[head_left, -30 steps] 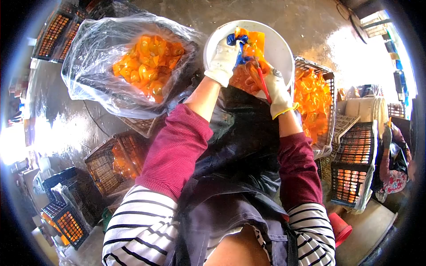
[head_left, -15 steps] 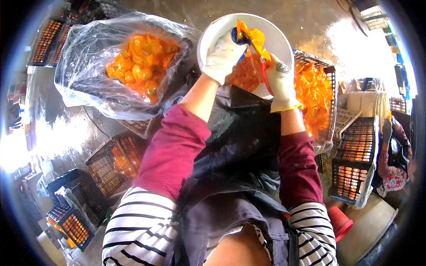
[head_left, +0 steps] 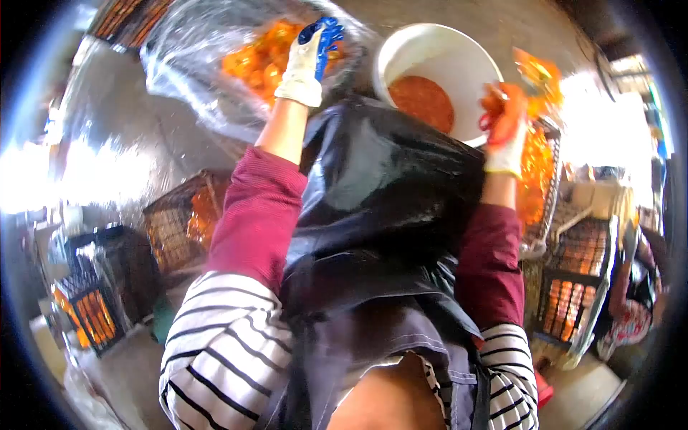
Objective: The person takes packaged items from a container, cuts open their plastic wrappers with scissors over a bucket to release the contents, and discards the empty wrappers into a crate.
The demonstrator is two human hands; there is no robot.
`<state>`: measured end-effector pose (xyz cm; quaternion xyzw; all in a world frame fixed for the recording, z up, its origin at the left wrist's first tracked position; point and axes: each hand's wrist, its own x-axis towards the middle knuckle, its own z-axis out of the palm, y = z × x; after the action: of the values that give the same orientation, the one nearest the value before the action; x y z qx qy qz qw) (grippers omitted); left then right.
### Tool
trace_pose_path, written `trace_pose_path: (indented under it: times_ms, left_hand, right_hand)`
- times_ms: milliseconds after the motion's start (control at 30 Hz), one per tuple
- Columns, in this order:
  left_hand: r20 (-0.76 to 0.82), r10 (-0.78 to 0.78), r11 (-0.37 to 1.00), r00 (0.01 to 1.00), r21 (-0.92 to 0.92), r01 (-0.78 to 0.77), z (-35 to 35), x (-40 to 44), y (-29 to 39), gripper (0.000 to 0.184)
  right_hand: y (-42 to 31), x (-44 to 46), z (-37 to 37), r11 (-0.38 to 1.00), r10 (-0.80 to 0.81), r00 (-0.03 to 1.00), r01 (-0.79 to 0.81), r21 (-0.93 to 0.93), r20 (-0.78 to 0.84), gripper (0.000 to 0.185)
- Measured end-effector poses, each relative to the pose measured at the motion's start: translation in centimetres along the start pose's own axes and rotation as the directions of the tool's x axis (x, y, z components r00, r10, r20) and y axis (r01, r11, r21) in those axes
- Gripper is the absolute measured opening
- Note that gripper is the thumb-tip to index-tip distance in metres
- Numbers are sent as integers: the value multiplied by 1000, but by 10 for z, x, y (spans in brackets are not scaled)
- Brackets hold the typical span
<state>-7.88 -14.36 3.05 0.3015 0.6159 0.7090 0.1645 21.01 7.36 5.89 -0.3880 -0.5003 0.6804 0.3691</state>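
My left hand (head_left: 312, 61), in a white glove with blue-coated fingers, reaches over a plastic-lined crate (head_left: 179, 72) of glossy orange fruit or peppers (head_left: 261, 61). Its fingers look loosely bent and apart, and nothing shows in them. My right hand (head_left: 507, 122), in a white glove with an orange palm, is closed on a red-handled tool (head_left: 489, 125); blur hides the tool's blade. A shiny orange piece (head_left: 541, 82) is at its fingertips, above the right crate; contact is unclear. Between my hands a white bucket (head_left: 476, 61) holds red-orange pulp (head_left: 423, 104).
The right crate (head_left: 552, 154) holds more orange pieces (head_left: 534, 179). A black apron (head_left: 387, 172) covers my lap. Dark crates with orange contents stand at lower left (head_left: 89, 308) and right (head_left: 570, 301). Another person (head_left: 631, 287) is at the far right.
My left hand has left the bucket for the left crate. My right hand has moved right with the red-handled tool, and the orange piece once over the bucket is gone from there.
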Motion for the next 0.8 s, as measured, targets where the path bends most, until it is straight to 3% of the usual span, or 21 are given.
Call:
trace_pose_path:
  times_ms: [33, 67, 100, 133, 167, 200, 233, 267, 300, 367, 433, 500, 533, 567, 633, 667, 700, 767, 800]
  left_hand:
    - [-95, -123, 983, 988, -148, 108, -27, -8, 6, 31]
    - [-146, -11, 998, 989, 52, 19, -56, -19, 9, 33]
    - [-238, -161, 984, 958, 40, 175, -72, -27, 24, 34]
    - [-322, -305, 947, 896, 1, 322, -89, -34, 38, 36]
    - [-300, -228, 967, 926, 44, 252, -104, -33, 36, 37]
    - [-292, -307, 909, 906, 190, 370, -115, -37, 32, 39]
    - [-294, -387, 819, 874, 327, 472, -114, -42, 43, 41]
    - [-319, -471, 559, 823, 614, 557, -119, -36, 30, 47]
    - [54, -497, 589, 866, 754, 291, -123, -37, 17, 54]
    - [157, -592, 360, 791, 929, 85, -112, -44, -24, 48]
    - [300, -659, 139, 690, 950, -281, -110, -45, -80, 43]
    - [233, -771, 34, 593, 944, -327, -79, -44, -44, 39]
    - [265, -746, 50, 611, 937, -346, -88, -41, -71, 37]
    - [295, -721, 63, 627, 929, -365, -91, -39, -80, 37]
    - [245, -818, 54, 521, 934, -353, -89, -32, -72, 35]
    - [232, -810, 63, 539, 948, -312, -95, -37, -70, 34]
    - [302, -761, 172, 574, 947, -270, -117, -43, -108, 34]
    - [316, -721, 256, 617, 948, -187, -109, -45, -60, 37]
    - [303, -741, 359, 600, 933, -28, -123, -40, -74, 40]
  right_hand:
    - [11, 11, -20, 957, 15, 995, -42, 287, 96, 45]
    - [22, 21, -39, 815, 30, 981, -136, 563, 193, 54]
    - [33, 32, -58, 617, 45, 957, -252, 745, 286, 62]
    - [40, 39, -69, 503, -53, 871, -399, 767, 488, 71]
    - [39, 37, -61, 594, -41, 914, -302, 745, 403, 73]
    - [38, 34, -55, 652, -55, 892, -307, 693, 448, 71]
    - [34, 31, -46, 708, -68, 869, -305, 637, 491, 71]
    - [29, 28, -37, 728, -28, 892, -292, 621, 452, 69]
    - [24, 25, -28, 748, 11, 913, -279, 602, 408, 68]
    - [23, 25, -20, 763, 34, 915, -284, 581, 402, 64]
    - [24, 29, -18, 754, 3, 877, -318, 575, 481, 59]
    - [14, 21, -6, 782, 129, 944, -285, 554, 303, 56]
    - [12, 18, -2, 793, 186, 961, -271, 546, 206, 54]
    - [14, 19, -5, 784, 175, 952, -288, 549, 250, 53]
    - [22, 30, -14, 763, 142, 927, -325, 558, 346, 52]
    - [23, 35, -14, 759, 161, 935, -321, 566, 315, 54]
    - [26, 38, -16, 756, 154, 936, -319, 572, 318, 52]
    - [24, 34, -12, 750, 141, 938, -310, 585, 317, 49]
    - [25, 30, -12, 742, 74, 912, -320, 589, 403, 51]
